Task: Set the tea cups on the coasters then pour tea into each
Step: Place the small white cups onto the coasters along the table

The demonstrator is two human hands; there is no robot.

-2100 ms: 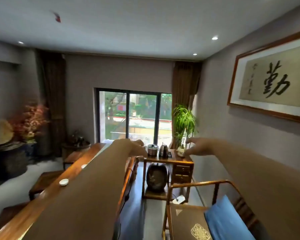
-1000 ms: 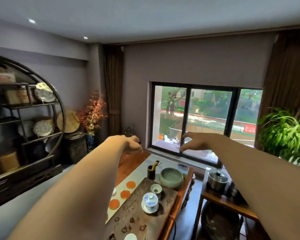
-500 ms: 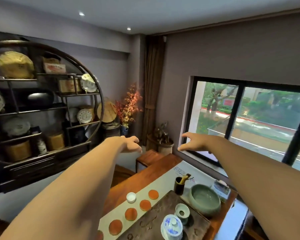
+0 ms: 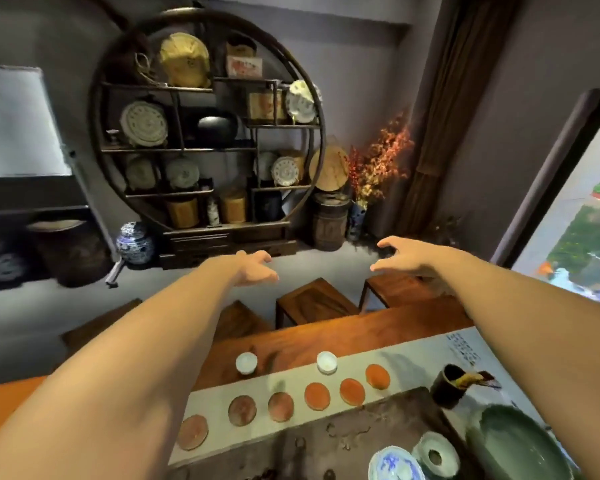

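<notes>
Several round orange coasters (image 4: 316, 395) lie in a row on a pale runner (image 4: 406, 358) along the wooden table (image 4: 343, 336). Two small white tea cups stand beyond the row, one (image 4: 246, 363) on the bare wood and one (image 4: 326, 362) at the runner's far edge, neither on a coaster. A blue-and-white lidded cup (image 4: 394, 465) and a white pitcher (image 4: 435, 453) sit on the dark tea tray (image 4: 343, 441) in front. My left hand (image 4: 257, 270) and my right hand (image 4: 404, 256) are stretched out high above the table, fingers apart, holding nothing.
A green bowl (image 4: 520, 445) and a dark tool holder (image 4: 447, 386) stand at the right of the tray. Wooden stools (image 4: 312, 303) line the table's far side. A round display shelf (image 4: 208, 133) stands against the back wall, a window (image 4: 589, 216) at the right.
The view has swung left and tilted down, from the window to the shelf and table. Both arms stay stretched forward with empty hands. More coasters and a second cup have come into view.
</notes>
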